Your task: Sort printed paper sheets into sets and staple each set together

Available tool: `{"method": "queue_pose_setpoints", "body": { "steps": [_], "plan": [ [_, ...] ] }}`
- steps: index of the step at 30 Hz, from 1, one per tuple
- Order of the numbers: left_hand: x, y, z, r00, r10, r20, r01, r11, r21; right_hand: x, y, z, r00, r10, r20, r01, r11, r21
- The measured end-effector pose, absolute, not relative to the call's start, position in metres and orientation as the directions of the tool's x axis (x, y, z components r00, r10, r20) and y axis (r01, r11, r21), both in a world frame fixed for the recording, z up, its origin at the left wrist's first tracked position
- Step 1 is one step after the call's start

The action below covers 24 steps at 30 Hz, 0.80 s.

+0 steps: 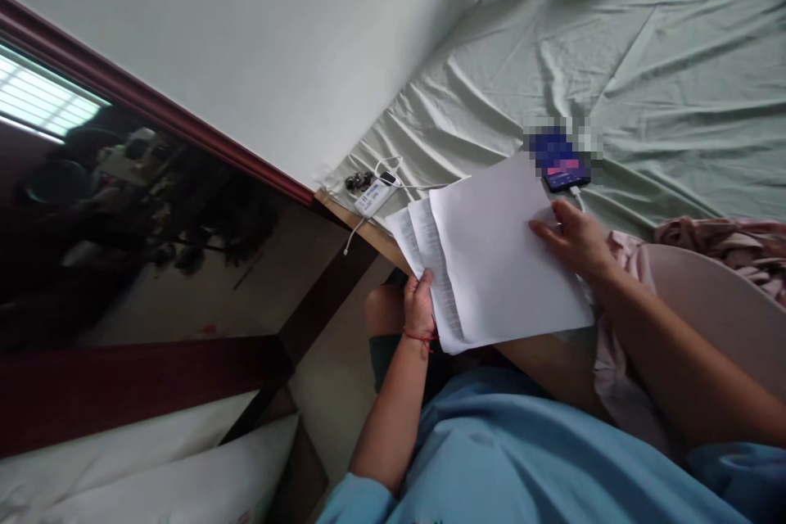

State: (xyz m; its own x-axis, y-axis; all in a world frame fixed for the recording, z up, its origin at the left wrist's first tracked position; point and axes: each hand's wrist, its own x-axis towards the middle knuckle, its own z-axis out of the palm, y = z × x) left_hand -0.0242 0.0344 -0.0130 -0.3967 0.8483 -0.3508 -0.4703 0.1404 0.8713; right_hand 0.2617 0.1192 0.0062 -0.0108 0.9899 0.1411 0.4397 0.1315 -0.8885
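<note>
Blue shirt (pixel 521 458) nearest; L hand (pixel 419 307) grip pinches papers (pixel 497 262), R hand (pixel 574 237) flat on top.

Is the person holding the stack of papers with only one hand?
No. The left hand grips the lower edge of the stack of papers, while the right hand rests flat on the top sheet.

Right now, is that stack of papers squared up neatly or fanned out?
Fanned out: the papers show staggered printed edges on the side that the left hand grips, while the right hand rests flat on top.
</note>
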Motion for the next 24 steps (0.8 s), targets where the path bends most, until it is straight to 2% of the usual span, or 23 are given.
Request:
{"method": "queue_pose_setpoints", "body": {
  "steps": [6, 13, 19, 24],
  "plan": [
    [-0.025, 0.034, -0.015, -0.412, 0.857, -0.308, -0.393, 0.138, 0.909, 0.259, 0.121, 0.009, -0.082, 0.984, 0.160, 0.509, 0.179, -0.842],
    [-0.025, 0.035, -0.004, -0.488, 0.856, -0.169, -0.217, 0.069, 0.974, 0.259, 0.118, 0.013, -0.061, 0.984, 0.165, 0.461, 0.175, -0.870],
    [-0.022, 0.037, -0.005, -0.450, 0.872, -0.194, -0.278, 0.070, 0.958, 0.260, 0.116, 0.013, -0.049, 0.983, 0.176, 0.371, 0.182, -0.911],
    [-0.021, 0.039, -0.010, -0.426, 0.855, -0.296, -0.388, 0.123, 0.914, 0.259, 0.116, 0.012, -0.063, 0.984, 0.164, 0.312, 0.176, -0.934]
  ]
}}
